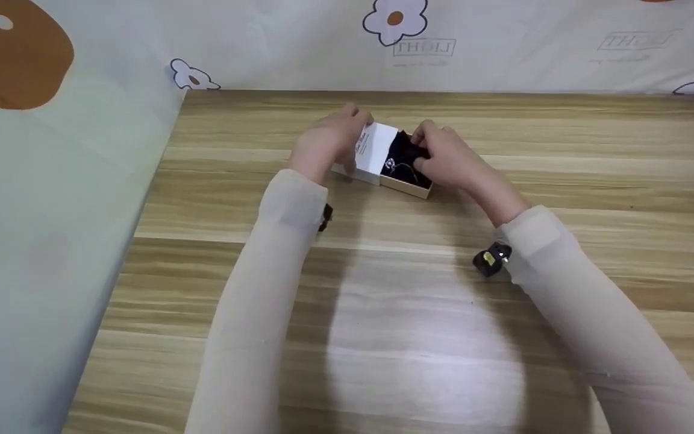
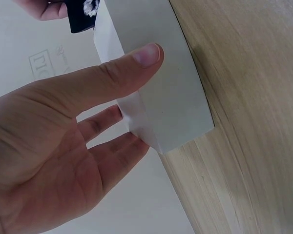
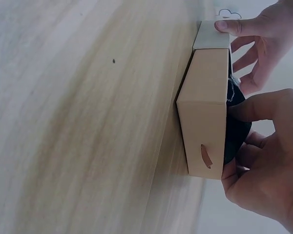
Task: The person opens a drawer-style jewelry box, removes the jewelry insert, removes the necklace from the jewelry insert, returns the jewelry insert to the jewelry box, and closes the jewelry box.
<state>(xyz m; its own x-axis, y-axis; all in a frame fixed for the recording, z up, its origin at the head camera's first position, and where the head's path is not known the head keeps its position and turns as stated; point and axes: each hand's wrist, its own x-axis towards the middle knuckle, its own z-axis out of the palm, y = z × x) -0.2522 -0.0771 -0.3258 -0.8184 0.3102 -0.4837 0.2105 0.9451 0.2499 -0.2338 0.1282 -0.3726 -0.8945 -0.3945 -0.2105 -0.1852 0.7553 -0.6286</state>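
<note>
A small drawer-style jewelry box lies at the back of the table. Its white sleeve (image 1: 379, 143) carries faint print, and the tan drawer (image 3: 202, 126) is pulled partly out to the right. Inside the drawer sits a black soft insert (image 1: 400, 171), on which a silver necklace (image 1: 390, 163) with a sparkling pendant rests. My left hand (image 1: 330, 140) grips the sleeve, thumb on its near side and fingers across on the far side. With thumb and fingers my right hand (image 1: 448, 158) pinches the black insert, whose edge stands raised above the drawer rim in the right wrist view.
The wooden table (image 1: 232, 271) spreads around the box. A pale curtain-like sheet (image 1: 299, 48) with flower prints stands behind it and another part hangs along the left edge. A short ribbon pull (image 3: 206, 157) shows on the drawer's end.
</note>
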